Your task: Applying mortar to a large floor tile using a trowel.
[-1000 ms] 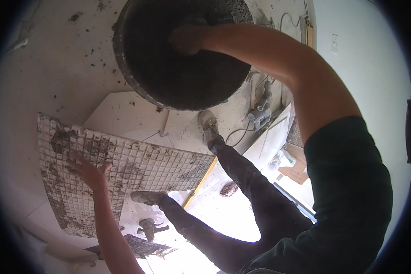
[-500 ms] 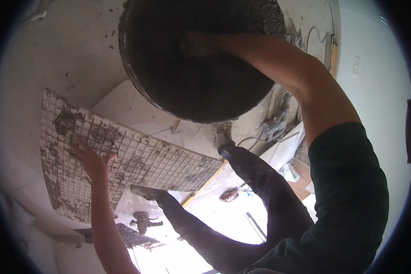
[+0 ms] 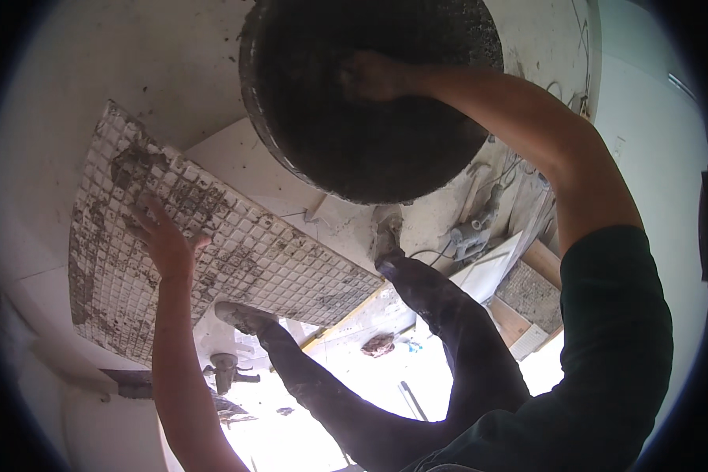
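A large tile (image 3: 252,252) leans at the left, its gridded back toward me and smeared with grey mortar. My left hand (image 3: 169,244) rests against that back with thumb and fingers spread, gripping nothing. Ahead stands a big round dark tub (image 3: 257,118) with a mortar-crusted rim. My right hand (image 3: 376,76) reaches down inside it over the right side. Its fingers look curled closed in the shadow, and whatever they hold is too dark to make out.
A grey corded power tool (image 3: 468,236) lies right of the tub, near my foot. Another grey tool (image 3: 226,371) sits below the tile. A yellow strip (image 3: 329,334) runs by the tile's lower edge. Boards and another gridded piece (image 3: 531,295) lie at the right.
The view has shifted, so the tub sits further right and the tile looks more tilted. My left hand stays spread on the tile; my right hand stays in the tub.
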The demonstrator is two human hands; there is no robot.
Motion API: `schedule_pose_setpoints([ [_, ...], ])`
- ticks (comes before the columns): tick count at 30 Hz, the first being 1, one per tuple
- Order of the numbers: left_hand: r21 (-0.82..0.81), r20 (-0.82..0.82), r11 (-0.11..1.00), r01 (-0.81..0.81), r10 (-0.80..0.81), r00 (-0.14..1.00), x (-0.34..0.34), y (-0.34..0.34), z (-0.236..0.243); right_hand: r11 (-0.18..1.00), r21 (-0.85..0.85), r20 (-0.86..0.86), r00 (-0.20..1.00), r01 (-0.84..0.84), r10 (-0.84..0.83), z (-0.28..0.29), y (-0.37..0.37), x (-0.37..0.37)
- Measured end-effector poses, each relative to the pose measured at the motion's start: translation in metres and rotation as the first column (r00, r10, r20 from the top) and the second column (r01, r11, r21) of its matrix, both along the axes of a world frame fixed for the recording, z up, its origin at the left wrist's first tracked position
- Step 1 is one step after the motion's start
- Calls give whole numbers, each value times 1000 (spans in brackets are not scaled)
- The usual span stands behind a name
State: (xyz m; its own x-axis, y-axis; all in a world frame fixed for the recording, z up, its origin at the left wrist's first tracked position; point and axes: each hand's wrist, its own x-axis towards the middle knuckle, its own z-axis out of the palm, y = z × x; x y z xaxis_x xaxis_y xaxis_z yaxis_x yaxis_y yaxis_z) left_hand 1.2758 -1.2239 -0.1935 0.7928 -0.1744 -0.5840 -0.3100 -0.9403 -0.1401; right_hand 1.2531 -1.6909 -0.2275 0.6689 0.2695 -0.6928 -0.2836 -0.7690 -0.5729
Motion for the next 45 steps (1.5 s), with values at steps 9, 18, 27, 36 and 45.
schedule_pose_setpoints([
  [9,6,-23,1000,-26,26,999,2,1,-3,999,40,110,994,5,-10,81,-6,2],
  [18,121,-67,993,-10,18,998,8,-26,7,971,-235,115,993,43,-16,230,-15,-9],
  [27,-535,80,840,-92,159,984,-81,65,23,802,29,-29,803,596,-596,367,154,-59],
  [36,-477,-479,613,-630,420,771,-301,248,238,953,-285,289,939,-104,189,156,417,-60],
  [45,-457,-485,612,-646,437,757,-315,235,280,934,-356,387,912,16,132,165,473,-99],
])
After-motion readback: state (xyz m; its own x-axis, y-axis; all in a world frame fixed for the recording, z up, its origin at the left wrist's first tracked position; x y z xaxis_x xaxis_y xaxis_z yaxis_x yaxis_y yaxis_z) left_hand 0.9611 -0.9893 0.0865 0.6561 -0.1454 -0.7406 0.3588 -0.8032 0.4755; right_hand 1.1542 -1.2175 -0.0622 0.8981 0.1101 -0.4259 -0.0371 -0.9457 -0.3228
